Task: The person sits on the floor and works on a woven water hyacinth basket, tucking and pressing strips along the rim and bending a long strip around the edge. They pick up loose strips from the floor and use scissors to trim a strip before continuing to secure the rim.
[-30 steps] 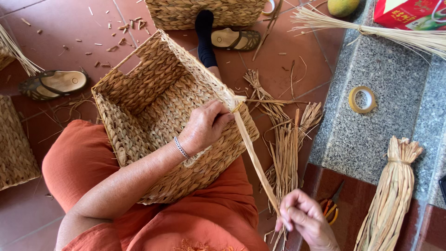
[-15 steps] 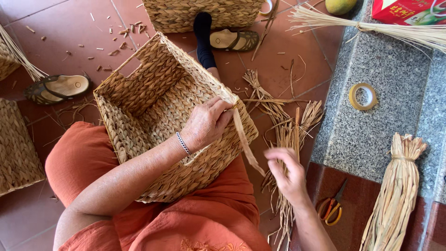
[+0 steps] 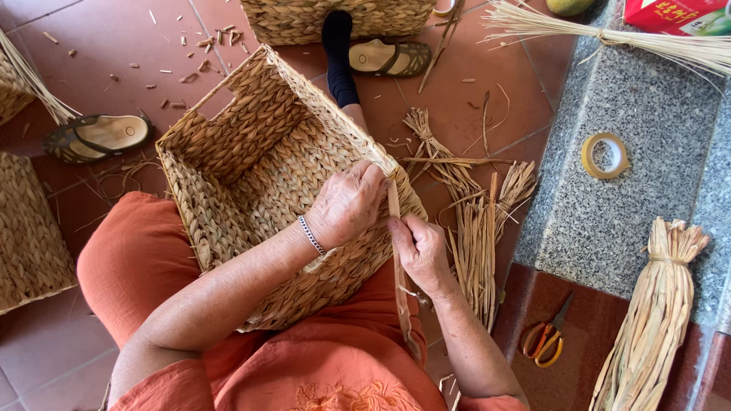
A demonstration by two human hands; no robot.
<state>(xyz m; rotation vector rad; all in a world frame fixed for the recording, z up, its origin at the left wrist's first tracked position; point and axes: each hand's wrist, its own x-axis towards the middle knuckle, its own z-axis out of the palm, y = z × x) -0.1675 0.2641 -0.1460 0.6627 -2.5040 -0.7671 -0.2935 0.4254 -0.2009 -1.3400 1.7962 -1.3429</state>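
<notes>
tiled floor; straw strand (image 3: 397, 251) pinched between both hands' fingers (image 3: 402, 228)

Counting it all up — 2 hands on the job, left hand (image 3: 349, 204) and right hand (image 3: 421, 255), sharing 1 flat straw strand (image 3: 397, 259). 4 woven pieces in view: 1 big open basket (image 3: 251, 152) on the lap, 1 more at the top edge (image 3: 304, 19), 2 partly cut off on the left (image 3: 27, 236) (image 3: 11, 91). 2 sandals (image 3: 95, 137) (image 3: 390, 57). 1 roll of tape (image 3: 604, 155), 1 pair of orange scissors (image 3: 547, 339). 2 tied straw bundles (image 3: 655, 312) (image 3: 609, 38) — plus 1 loose pile of straw (image 3: 476, 221) on the tiles. 1 bracelet (image 3: 311, 234).
</notes>
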